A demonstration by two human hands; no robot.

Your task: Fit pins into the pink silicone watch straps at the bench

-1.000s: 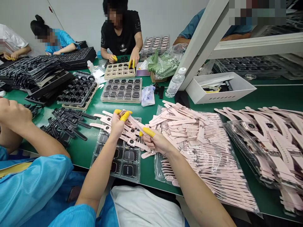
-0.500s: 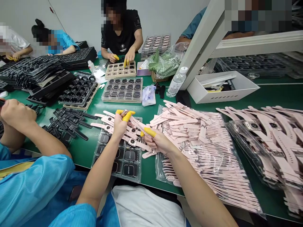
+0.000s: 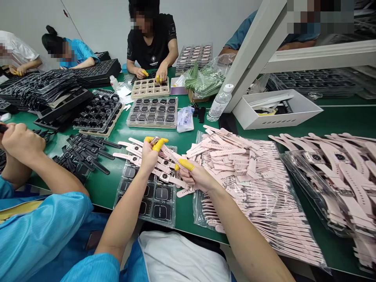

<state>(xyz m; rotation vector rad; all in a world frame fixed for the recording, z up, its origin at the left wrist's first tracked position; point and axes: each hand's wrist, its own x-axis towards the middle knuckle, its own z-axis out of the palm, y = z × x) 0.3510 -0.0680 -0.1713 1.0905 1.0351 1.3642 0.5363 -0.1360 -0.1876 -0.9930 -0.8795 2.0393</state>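
My left hand (image 3: 151, 152), with yellow finger covers, grips a small watch case (image 3: 156, 140) above a clear tray. From it a pink strap (image 3: 172, 154) slants down to my right hand (image 3: 192, 172), whose covered thumb and fingers are closed on the strap. Beneath and beside my hands lie several pink-strapped watches (image 3: 135, 159) on the clear tray (image 3: 174, 211), which holds square dark watch pieces (image 3: 160, 211). Right of my right hand, loose pink straps (image 3: 229, 152) are heaped on a plastic bag of packed pink straps (image 3: 264, 211).
Black-strapped watches (image 3: 88, 152) lie left, near a co-worker's hands (image 3: 23, 143). Filled trays (image 3: 151, 123), a water bottle (image 3: 220, 102) and a white box (image 3: 276, 121) stand behind. More pink watches (image 3: 343, 172) are piled right. Across the table (image 3: 105, 188), another person (image 3: 151, 43) handles a tray.
The view has shifted very slightly. My hands keep nearly the same pose on the watch and strap. The fingers of the person opposite have moved a little over their tray.
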